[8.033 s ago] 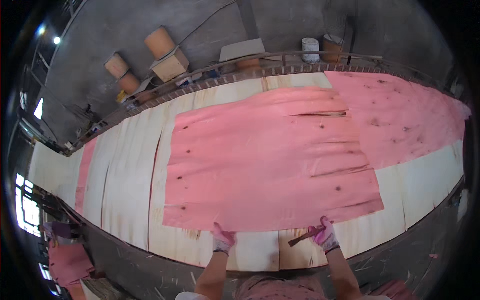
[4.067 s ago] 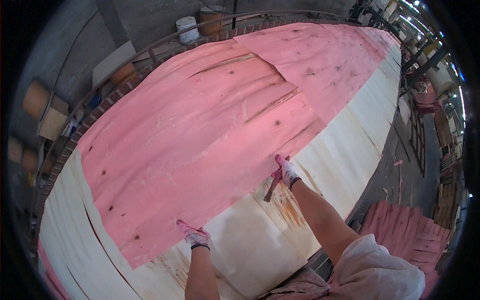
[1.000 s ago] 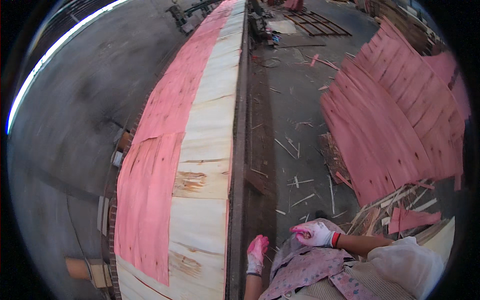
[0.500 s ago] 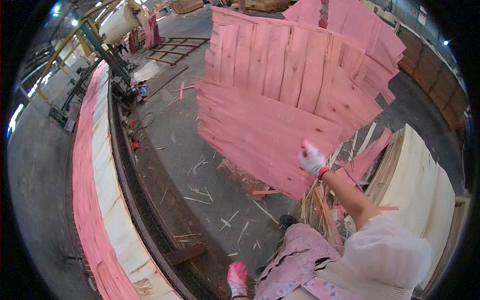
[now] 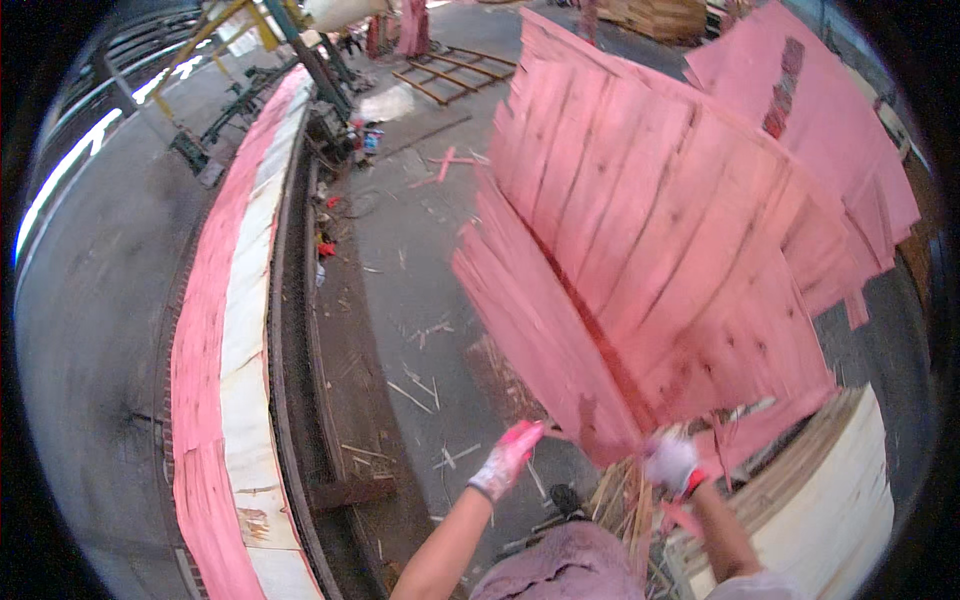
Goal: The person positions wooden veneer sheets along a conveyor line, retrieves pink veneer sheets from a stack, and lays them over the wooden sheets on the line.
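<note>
A pink-faced wood veneer sheet [image 5: 560, 330] lies at an angle on top of a stack of similar pink sheets [image 5: 660, 210], and its left edge overhangs the pile. At the sheet's near corner, my right hand [image 5: 672, 462], in a white glove, is closed on its edge; motion blurs the fingers. To the left, my left hand [image 5: 510, 457] reaches forward in a pink-stained white glove. Its fingers are stretched out and hold nothing visible. A small gap separates them from the sheet's near edge.
A long conveyor [image 5: 245, 380] carrying pink and pale veneer runs along the left. Pale veneer sheets [image 5: 830, 500] are stacked at the near right. Wood splinters [image 5: 410, 395] litter the floor. A metal frame [image 5: 455, 75] lies farther back, and another pink stack [image 5: 810, 130] stands at the far right.
My right hand has drawn back toward me with the top sheet, which has swung to a steeper angle. My left hand has risen from the lower edge toward the sheet. The view has shifted.
</note>
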`<state>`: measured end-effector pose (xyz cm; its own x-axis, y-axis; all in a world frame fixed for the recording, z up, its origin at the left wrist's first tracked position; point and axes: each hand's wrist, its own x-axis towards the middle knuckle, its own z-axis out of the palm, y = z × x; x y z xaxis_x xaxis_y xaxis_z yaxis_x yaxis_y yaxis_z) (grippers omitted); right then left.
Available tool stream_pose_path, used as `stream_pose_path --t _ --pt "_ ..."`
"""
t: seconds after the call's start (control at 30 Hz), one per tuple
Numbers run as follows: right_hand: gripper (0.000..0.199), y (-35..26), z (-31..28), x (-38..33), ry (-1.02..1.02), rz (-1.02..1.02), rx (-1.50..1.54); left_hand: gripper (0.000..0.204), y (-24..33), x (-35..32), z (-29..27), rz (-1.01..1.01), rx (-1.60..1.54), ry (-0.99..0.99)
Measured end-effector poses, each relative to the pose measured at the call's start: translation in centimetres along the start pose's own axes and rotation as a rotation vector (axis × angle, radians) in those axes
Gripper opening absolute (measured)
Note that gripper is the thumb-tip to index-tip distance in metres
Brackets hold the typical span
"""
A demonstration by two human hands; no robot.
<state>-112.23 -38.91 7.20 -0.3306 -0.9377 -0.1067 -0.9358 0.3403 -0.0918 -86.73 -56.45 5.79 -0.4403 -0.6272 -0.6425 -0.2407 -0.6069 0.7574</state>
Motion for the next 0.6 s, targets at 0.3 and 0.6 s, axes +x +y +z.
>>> stream_pose_path --t 0.3,0.6 --pt "0.042 -13.0 -1.4 -0.7 -0.499 -0.259 0.615 0.058 -4.3 6.7 -3.9 0.281 0.417 0.47" --pt "0.052 -15.8 1.0 4.1 -0.005 -0.537 0.901 0.043 1.0 -6.6 -11.9 0.385 1.312 0.766"
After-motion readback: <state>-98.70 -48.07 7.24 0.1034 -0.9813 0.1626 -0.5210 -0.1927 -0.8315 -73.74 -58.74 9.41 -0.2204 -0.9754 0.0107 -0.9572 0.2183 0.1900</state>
